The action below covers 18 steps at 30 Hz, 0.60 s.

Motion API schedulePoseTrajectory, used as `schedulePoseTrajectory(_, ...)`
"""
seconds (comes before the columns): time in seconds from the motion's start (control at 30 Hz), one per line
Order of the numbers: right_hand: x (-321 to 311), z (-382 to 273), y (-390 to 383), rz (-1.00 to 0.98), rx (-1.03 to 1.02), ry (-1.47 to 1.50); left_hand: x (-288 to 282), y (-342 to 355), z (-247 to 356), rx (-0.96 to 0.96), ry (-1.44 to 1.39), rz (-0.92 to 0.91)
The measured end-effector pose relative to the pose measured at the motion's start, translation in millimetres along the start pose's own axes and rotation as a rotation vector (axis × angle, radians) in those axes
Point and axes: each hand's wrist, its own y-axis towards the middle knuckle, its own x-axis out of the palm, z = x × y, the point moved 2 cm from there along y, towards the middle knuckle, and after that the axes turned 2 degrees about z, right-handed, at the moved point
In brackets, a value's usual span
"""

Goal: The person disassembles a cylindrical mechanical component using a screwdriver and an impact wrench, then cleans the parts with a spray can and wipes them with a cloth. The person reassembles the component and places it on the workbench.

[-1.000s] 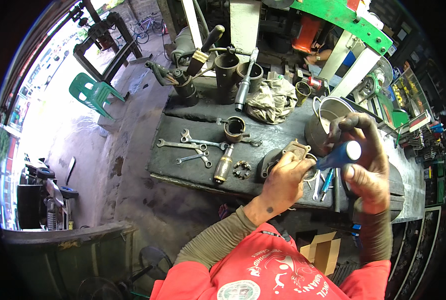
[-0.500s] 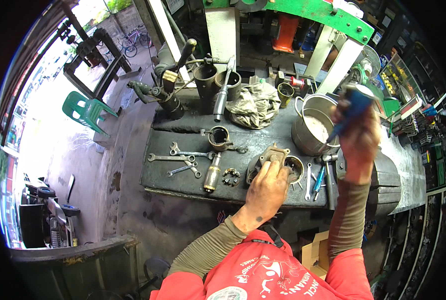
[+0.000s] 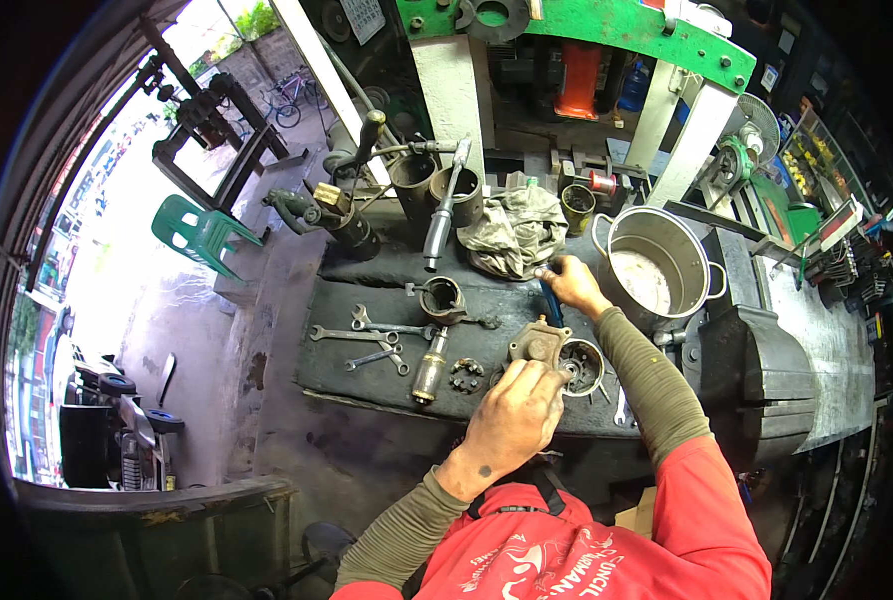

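Observation:
My left hand [image 3: 515, 412] is closed on a greasy metal casting [image 3: 540, 341] with bolt lugs. It is held over the front part of the bench, beside an open round metal housing [image 3: 583, 368]. Just beyond the casting, my right hand [image 3: 575, 286] grips a slim blue tool [image 3: 551, 303] pointing down toward it; its exact kind is unclear. Left of my left hand lie a toothed metal ring [image 3: 467, 377] and a cylindrical metal part [image 3: 430, 370]. Several wrenches [image 3: 359, 336] rest farther left, near a clamp-like ring [image 3: 442, 297]. My right forearm covers part of the bench.
A large two-handled pot [image 3: 707, 262] stands right of my right hand. Crumpled cloth [image 3: 515, 232] lies behind it, near a long socket handle [image 3: 445, 218] leaning on metal cylinders [image 3: 413, 175]. A green press frame [image 3: 577, 17] rises at the back; a dark vise-like block [image 3: 757, 375] sits right.
My right hand has come left and down from above the pot, bringing the blue tool to the casting. My left hand keeps its hold on the casting. The view has shifted slightly.

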Motion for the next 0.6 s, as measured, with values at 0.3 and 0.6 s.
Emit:
schedulePoseTrajectory(0.3, -63.5, -19.8, -69.9, 0.101, -0.267, 0.380, 6.3, 14.8, 3.8, 0.028, 0.275, 0.057)
schedulePoseTrajectory(0.6, -141.2, -74.6, -281.8, 0.158, -0.511, 0.443, 14.2, 19.1, 36.0, -0.215, -0.370, -0.071)
